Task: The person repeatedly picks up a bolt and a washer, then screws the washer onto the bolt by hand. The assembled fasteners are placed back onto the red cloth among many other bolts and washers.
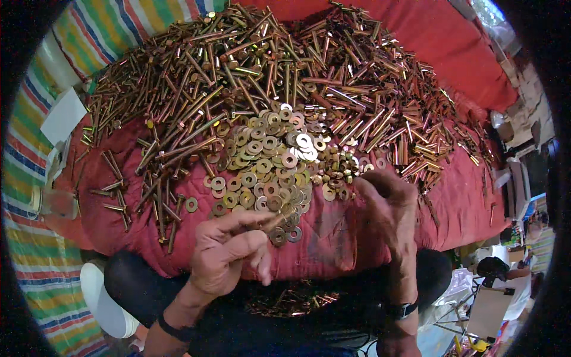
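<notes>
Low in the middle, my left hand (221, 253) pinches a brass-coloured bolt (275, 221) between thumb and forefinger. Its tip points up and right over the near edge of a heap of flat washers (262, 163). To the right, my right hand (389, 205) is curled with its fingertips at the edge of a small pile of nuts (340, 166). Slight blur and the fingers themselves hide whatever they pinch. Behind the washers and nuts, a large mound of loose bolts (238, 65) spreads across the red cloth (333, 238).
Several long bolts (160, 205) lie scattered left of the washers. More small metal pieces (291, 302) sit in my lap between my dark-clad legs. Striped sheeting (44, 262) lines the left side. Another person (514, 285) and a board (491, 309) appear at the lower right.
</notes>
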`<state>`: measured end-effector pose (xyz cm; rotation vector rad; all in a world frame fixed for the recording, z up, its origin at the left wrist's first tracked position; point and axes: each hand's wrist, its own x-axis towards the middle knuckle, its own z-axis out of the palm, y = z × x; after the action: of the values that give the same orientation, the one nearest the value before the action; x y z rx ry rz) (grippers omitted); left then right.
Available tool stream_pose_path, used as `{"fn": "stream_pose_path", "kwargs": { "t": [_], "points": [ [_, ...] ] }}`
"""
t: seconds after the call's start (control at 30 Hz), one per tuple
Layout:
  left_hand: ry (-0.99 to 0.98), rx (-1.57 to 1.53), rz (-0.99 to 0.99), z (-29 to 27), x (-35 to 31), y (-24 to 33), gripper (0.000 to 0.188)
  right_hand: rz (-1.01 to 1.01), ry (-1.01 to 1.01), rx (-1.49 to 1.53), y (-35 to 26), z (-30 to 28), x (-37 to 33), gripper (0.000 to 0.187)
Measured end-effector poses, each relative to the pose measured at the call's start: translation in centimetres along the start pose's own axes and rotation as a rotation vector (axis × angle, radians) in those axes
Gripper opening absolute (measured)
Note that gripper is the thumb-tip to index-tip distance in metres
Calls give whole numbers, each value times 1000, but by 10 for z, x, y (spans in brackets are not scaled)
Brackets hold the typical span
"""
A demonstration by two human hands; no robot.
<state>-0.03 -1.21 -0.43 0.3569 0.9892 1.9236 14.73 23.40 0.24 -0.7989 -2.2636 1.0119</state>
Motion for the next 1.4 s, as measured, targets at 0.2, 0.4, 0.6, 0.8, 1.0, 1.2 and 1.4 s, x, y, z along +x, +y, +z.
{"fn": "stream_pose_path", "kwargs": {
  "t": [0.2,0.4,0.6,0.8,1.0,1.2,1.4],
  "points": [
    [35,274,-110,1,-4,3,25,-384,-9,-646,16,20,14,11],
    [77,326,-143,4,-1,0,25,-455,26,-620,21,26,22,15],
    [109,312,-113,2,1,-3,25,-569,-1,-740,27,22,24,15],
    [97,313,-126,-2,1,-1,25,-491,53,-499,17,21,22,20],
    [97,367,-138,-1,2,3,23,-352,-135,-74,-8,15,1,23],
    [44,422,-184,2,5,3,24,-277,-343,73,-29,13,-26,37],
    [29,529,-133,1,7,-2,22,-322,-353,158,-36,16,-26,31]
  ]
}}
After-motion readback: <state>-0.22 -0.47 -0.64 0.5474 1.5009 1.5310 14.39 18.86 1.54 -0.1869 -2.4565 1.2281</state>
